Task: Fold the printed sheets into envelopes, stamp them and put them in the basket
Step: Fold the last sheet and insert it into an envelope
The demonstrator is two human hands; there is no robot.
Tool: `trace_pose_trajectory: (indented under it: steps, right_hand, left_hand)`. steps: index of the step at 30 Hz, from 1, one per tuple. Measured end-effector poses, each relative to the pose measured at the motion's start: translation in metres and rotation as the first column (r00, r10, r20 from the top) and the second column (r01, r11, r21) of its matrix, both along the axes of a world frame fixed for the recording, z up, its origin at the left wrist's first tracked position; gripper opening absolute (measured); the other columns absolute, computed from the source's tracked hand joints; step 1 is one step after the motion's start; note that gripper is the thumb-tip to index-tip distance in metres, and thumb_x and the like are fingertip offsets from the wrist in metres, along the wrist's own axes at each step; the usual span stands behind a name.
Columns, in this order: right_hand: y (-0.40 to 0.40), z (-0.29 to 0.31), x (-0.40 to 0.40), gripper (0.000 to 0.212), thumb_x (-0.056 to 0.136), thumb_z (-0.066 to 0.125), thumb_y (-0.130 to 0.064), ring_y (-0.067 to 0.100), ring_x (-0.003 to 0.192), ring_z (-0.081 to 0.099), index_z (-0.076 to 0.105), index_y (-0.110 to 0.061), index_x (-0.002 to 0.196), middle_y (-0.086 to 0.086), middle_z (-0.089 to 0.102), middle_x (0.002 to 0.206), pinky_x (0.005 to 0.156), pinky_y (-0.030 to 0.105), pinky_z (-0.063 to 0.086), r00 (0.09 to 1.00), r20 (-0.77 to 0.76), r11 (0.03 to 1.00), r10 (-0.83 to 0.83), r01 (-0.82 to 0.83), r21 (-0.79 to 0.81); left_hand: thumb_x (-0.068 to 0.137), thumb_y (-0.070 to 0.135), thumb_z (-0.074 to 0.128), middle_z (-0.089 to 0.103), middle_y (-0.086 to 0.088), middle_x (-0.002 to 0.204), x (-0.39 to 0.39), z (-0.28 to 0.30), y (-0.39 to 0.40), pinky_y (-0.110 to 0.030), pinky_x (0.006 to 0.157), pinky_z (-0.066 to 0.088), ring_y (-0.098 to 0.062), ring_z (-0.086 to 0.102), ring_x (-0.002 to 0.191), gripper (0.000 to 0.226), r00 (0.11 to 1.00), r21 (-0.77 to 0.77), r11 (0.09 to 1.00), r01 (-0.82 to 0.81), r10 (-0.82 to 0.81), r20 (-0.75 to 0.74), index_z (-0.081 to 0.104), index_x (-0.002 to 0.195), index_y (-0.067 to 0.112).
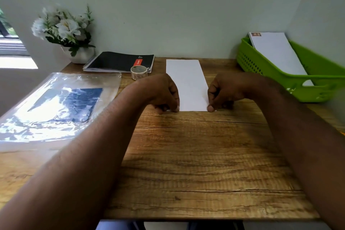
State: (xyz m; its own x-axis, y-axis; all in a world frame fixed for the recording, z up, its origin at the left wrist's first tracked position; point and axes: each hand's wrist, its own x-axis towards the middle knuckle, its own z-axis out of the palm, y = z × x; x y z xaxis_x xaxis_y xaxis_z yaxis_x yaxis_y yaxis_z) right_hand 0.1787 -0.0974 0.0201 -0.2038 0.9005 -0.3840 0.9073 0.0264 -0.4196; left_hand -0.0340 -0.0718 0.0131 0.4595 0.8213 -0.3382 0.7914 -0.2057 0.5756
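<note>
A white folded sheet (186,82) lies lengthwise on the wooden desk (196,155), pointing away from me. My left hand (162,93) pinches its near left corner with curled fingers. At the near right corner my right hand (222,91) pinches the sheet the same way. A green plastic basket (291,73) stands at the far right and holds a white envelope (276,52) with a small stamp at its top corner. A roll of tape (139,72) sits behind my left hand.
A clear plastic sleeve (56,106) with a blue printed sheet inside lies at the left. A black spiral notebook (117,61) and a white vase of flowers (65,31) stand at the back left, against the wall.
</note>
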Motion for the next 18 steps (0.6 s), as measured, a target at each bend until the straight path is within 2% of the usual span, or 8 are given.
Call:
trace_pose_trajectory:
  steps: [3, 6, 9, 11, 15, 18]
  right_hand:
    - [0.003, -0.001, 0.004, 0.023, 0.063, 0.086, -0.034, 0.012, 0.056, 0.055, 0.072, -0.016, 0.067, -0.003, 0.065, 0.058, 0.062, 0.03, 0.044, 0.998, 0.038, 0.998, -0.046, 0.047, -0.034]
    - [0.006, -0.003, 0.006, 0.027, 0.061, 0.086, -0.04, 0.013, 0.058, 0.057, 0.07, -0.018, 0.065, -0.002, 0.066, 0.06, 0.063, 0.033, 0.042, 0.994, 0.076, 0.996, -0.075, 0.078, -0.043]
    - [0.007, -0.003, 0.006, 0.028, 0.062, 0.085, -0.04, 0.013, 0.057, 0.055, 0.069, -0.017, 0.067, -0.002, 0.063, 0.058, 0.058, 0.029, 0.04, 0.994, 0.081, 0.995, -0.068, 0.073, -0.062]
    - [0.006, -0.003, 0.007, 0.028, 0.063, 0.084, -0.037, 0.014, 0.057, 0.053, 0.069, -0.015, 0.069, -0.001, 0.061, 0.057, 0.057, 0.028, 0.041, 0.998, 0.041, 0.995, -0.052, 0.055, -0.079]
    - [0.004, -0.006, 0.015, 0.028, 0.064, 0.083, -0.037, 0.014, 0.06, 0.051, 0.068, -0.014, 0.068, -0.001, 0.059, 0.058, 0.064, 0.033, 0.042, 0.999, -0.046, 0.998, 0.02, -0.023, -0.062]
    - [0.003, -0.005, 0.017, 0.039, 0.056, 0.083, -0.042, 0.017, 0.062, 0.053, 0.068, -0.011, 0.073, 0.003, 0.061, 0.063, 0.062, 0.033, 0.044, 0.995, -0.081, 0.997, 0.051, -0.056, -0.051]
  left_hand:
    - [0.079, 0.008, 0.075, 0.07, -0.003, 0.077, -0.011, 0.002, 0.004, -0.023, 0.057, 0.055, -0.011, 0.063, 0.063, 0.009, 0.999, -0.022, 1.0, -0.018, 0.017, -0.044, 0.072, 0.087, 0.01]
    - [0.08, 0.014, 0.075, 0.07, -0.001, 0.088, -0.016, 0.003, 0.005, -0.027, 0.067, 0.055, -0.013, 0.064, 0.078, 0.011, 0.994, 0.039, 0.998, 0.054, -0.05, -0.099, 0.072, 0.09, 0.015]
    - [0.082, 0.017, 0.073, 0.064, 0.01, 0.086, -0.004, 0.0, -0.006, -0.02, 0.068, 0.042, -0.005, 0.057, 0.08, 0.012, 0.991, 0.253, 0.961, 0.109, -0.126, 0.051, 0.071, 0.093, 0.019]
    - [0.081, 0.023, 0.075, 0.066, 0.009, 0.092, 0.012, -0.003, -0.014, -0.019, 0.068, 0.042, -0.004, 0.058, 0.083, 0.015, 0.973, 0.344, 0.93, 0.129, -0.185, 0.136, 0.072, 0.096, 0.021]
    - [0.08, 0.032, 0.076, 0.064, 0.008, 0.103, 0.033, -0.015, -0.016, -0.013, 0.065, 0.039, -0.003, 0.055, 0.083, 0.03, 0.96, 0.369, 0.891, 0.262, -0.281, -0.005, 0.072, 0.108, 0.021]
    - [0.08, 0.033, 0.076, 0.067, 0.006, 0.103, 0.034, -0.016, -0.012, -0.018, 0.071, 0.042, -0.005, 0.055, 0.085, 0.032, 0.956, 0.404, 0.871, 0.279, -0.291, -0.032, 0.073, 0.108, 0.019]
